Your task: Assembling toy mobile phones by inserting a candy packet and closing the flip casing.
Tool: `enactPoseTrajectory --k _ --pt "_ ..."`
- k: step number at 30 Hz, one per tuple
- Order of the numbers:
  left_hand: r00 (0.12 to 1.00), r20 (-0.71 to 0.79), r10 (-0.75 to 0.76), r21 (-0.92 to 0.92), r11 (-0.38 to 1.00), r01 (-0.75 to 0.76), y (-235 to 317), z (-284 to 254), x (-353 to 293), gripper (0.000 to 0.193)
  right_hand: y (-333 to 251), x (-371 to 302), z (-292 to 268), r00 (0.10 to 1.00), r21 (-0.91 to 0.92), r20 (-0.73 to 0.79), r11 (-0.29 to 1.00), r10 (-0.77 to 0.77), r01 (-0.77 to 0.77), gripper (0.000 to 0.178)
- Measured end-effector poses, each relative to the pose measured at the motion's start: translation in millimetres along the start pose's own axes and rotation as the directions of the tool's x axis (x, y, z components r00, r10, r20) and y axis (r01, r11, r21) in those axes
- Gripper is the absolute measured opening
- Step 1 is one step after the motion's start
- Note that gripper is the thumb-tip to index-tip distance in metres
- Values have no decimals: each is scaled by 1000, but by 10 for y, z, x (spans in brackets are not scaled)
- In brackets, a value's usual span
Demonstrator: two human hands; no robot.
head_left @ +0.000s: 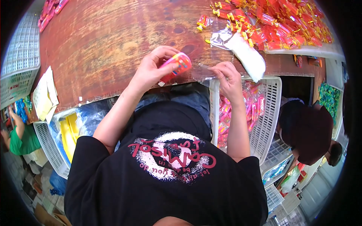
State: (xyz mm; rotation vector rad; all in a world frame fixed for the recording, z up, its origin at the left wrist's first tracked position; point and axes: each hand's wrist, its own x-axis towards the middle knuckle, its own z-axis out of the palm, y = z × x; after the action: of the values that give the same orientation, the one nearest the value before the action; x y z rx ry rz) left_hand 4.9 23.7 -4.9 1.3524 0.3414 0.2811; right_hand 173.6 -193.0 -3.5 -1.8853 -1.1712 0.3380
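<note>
Leftmost, a white lattice basket [20, 56] hangs off the desk's [102, 41] left edge, with a stack of pale paper cards [45, 96] at the near-left corner. Next comes the left hand [151, 71], fingers clenched around a pink oval toy with coloured stripes [177, 64], held just above the desk's near edge. Just beside it, the right hand [228, 77] pinches the mouth of a clear plastic bag [205, 73] that lies flat at that same edge. To bag the toy cleanly, I judge the right hand should keep the opening spread while the left brings the toy in narrow end first. Below the right forearm sits a white basket of bagged pink pieces [264, 113], and a heap of red and yellow packets [279, 22] fills the far-right corner
</note>
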Motion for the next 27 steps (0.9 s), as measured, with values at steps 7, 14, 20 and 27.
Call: enactPoseTrajectory --k 7,14,20,27 --pt "970 233 63 329 934 -139 105 80 -102 22 -201 -55 34 993 -21 112 999 -32 34 11" --pt "941 339 -12 375 919 -124 32 100 -162 30 -296 -94 42 997 -106 61 993 -54 60 14" --pt "925 377 -45 270 961 -63 -44 175 -137 28 -481 22 -8 929 -246 225 906 -293 345 24" --pt "994 112 9 49 999 -15 -51 188 -105 21 -377 -396 52 958 102 -232 984 170 -149 19"
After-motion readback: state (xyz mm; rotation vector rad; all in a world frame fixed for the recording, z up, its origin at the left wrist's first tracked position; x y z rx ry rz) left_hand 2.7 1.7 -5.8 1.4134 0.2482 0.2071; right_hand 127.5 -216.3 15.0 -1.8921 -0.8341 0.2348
